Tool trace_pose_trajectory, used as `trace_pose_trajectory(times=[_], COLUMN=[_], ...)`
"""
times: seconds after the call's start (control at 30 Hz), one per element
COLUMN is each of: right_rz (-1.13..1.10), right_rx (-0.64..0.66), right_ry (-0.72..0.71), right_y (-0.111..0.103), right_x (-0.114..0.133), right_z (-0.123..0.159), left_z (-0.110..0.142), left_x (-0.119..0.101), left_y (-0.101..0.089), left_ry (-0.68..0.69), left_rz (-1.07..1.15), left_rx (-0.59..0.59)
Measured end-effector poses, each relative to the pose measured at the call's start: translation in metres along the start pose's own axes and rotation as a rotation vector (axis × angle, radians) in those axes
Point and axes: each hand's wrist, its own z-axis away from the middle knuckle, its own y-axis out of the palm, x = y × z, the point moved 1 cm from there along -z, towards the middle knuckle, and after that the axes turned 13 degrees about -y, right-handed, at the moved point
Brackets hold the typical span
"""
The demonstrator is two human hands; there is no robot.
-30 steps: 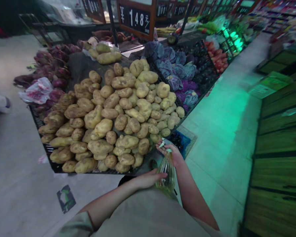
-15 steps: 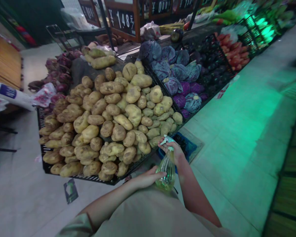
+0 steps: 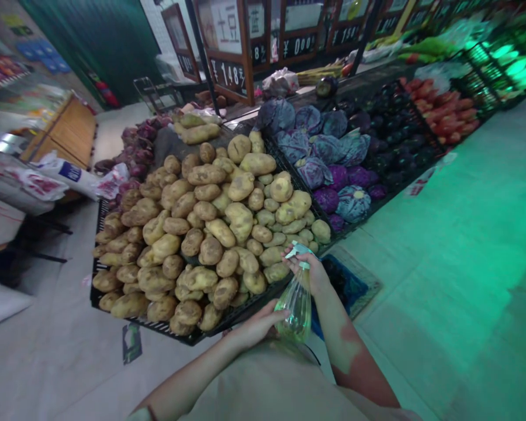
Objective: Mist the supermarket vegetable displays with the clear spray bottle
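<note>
A heap of yellow-brown potatoes (image 3: 193,245) fills a black wire crate, whose front rim (image 3: 158,327) runs just beyond my hands. My right hand (image 3: 309,269) grips the neck of a clear plastic trigger spray bottle (image 3: 297,307), just below its white-and-green sprayer head. The bottle holds a little pale liquid. My left hand (image 3: 256,327) wraps against the bottle's lower side. Neither hand touches the potatoes. Purple cabbages (image 3: 328,152) lie to the right of the heap.
Dark aubergines (image 3: 394,134) and red vegetables (image 3: 445,114) continue along the stall. Red onions (image 3: 135,146) lie behind the potatoes, under a price sign (image 3: 228,76). White sacks (image 3: 65,175) lie at the left. A tiled aisle runs along the right, and a blue mat (image 3: 348,286) lies beside the stall.
The view has turned, so the stall sits further right and more of the back wall and left side shows. Both hands still hold the spray bottle.
</note>
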Motion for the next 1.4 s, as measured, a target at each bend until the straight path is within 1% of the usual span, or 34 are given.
trace_pose_trajectory(times=[0.1,0.17,0.23,0.33,0.47,0.53,0.67,0.77,0.83,0.9,1.0,1.1,1.23,1.3,1.4], right_rz=[0.016,0.053,0.070,0.042,-0.006,-0.013,0.070,0.150,0.132,0.089,0.055,0.084,0.201,0.238,0.224], right_rx=[0.014,0.021,0.027,0.050,0.139,0.181,0.215,0.210,0.223,0.253,0.275,0.255,0.179,0.157,0.133], right_ry=[0.031,0.044,0.041,0.011,-0.041,-0.088,-0.204,-0.217,-0.221,-0.228,-0.250,-0.289,-0.301,-0.303,-0.305], right_y=[-0.001,0.002,0.009,0.030,0.067,0.083,0.109,0.123,0.128,0.129,0.122,0.108,0.085,0.074,0.059], right_x=[0.000,0.000,0.000,0.004,0.014,0.020,0.033,0.043,0.051,0.059,0.071,0.081,0.089,0.092,0.095], right_z=[-0.019,-0.031,-0.041,-0.052,-0.064,-0.072,-0.095,-0.111,-0.117,-0.121,-0.123,-0.124,-0.123,-0.119,-0.109], left_z=[0.002,0.003,0.002,0.001,0.000,0.001,0.008,0.014,0.015,0.014,0.007,-0.003,-0.016,-0.020,-0.026], left_x=[-0.007,-0.011,-0.015,-0.019,-0.029,-0.038,-0.066,-0.089,-0.101,-0.108,-0.113,-0.115,-0.112,-0.108,-0.102], left_y=[-0.003,-0.005,-0.007,-0.010,-0.016,-0.019,-0.024,-0.025,-0.024,-0.022,-0.017,-0.011,-0.003,0.001,0.007], left_ry=[0.129,0.176,0.217,0.288,0.384,0.414,0.473,0.493,0.480,0.467,0.452,0.442,0.411,0.400,0.370], left_rz=[0.025,0.068,0.124,0.208,0.275,0.271,0.196,0.146,0.125,0.115,0.103,0.104,0.083,0.060,0.044], left_rx=[-0.027,-0.029,-0.044,-0.080,-0.149,-0.177,-0.268,-0.348,-0.362,-0.354,-0.310,-0.247,-0.197,-0.159,-0.077])
